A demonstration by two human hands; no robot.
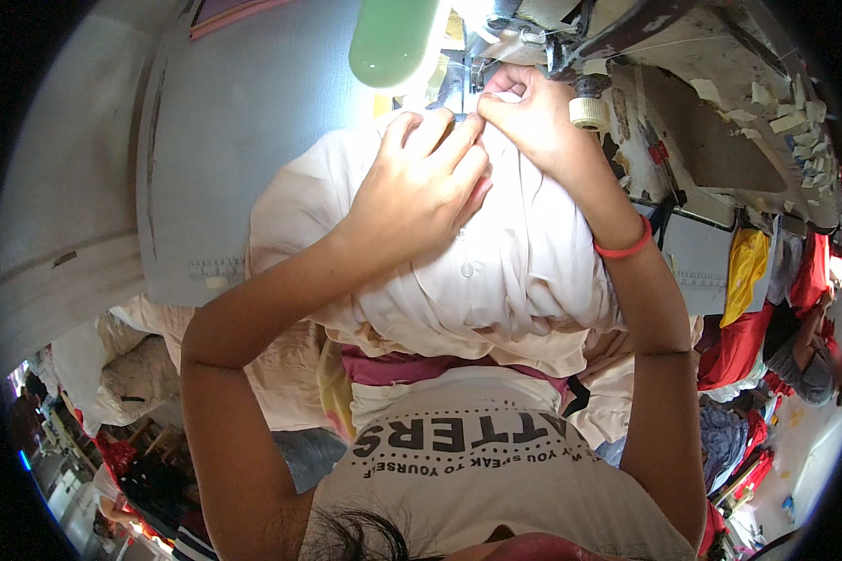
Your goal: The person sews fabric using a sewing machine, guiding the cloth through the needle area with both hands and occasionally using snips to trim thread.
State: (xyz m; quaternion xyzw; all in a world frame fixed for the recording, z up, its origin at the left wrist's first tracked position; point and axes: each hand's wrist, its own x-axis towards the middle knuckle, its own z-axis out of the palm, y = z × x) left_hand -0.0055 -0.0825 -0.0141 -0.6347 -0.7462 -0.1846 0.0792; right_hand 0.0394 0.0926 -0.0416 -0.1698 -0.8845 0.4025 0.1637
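Observation:
A cream-white garment (524,238) with a small button (467,270) is bunched over the table edge and down to my lap. My left hand (426,178) rests palm down on it, its fingers apart and bent, the fingertips pressing the cloth close to the sewing machine's needle area (472,79). My right hand (538,112) is closed in a pinch on the garment's far edge, just right of the left fingertips. Bright light washes out the cloth there, so the needle and any stitching cannot be made out.
A green rounded lamp (393,42) hangs above the left fingertips. The dark machine arm (646,33) and a white knob (588,114) stand close to my right wrist. A pale tabletop (215,140) extends left. Yellow cloth (746,271) and red cloth (734,351) hang at right.

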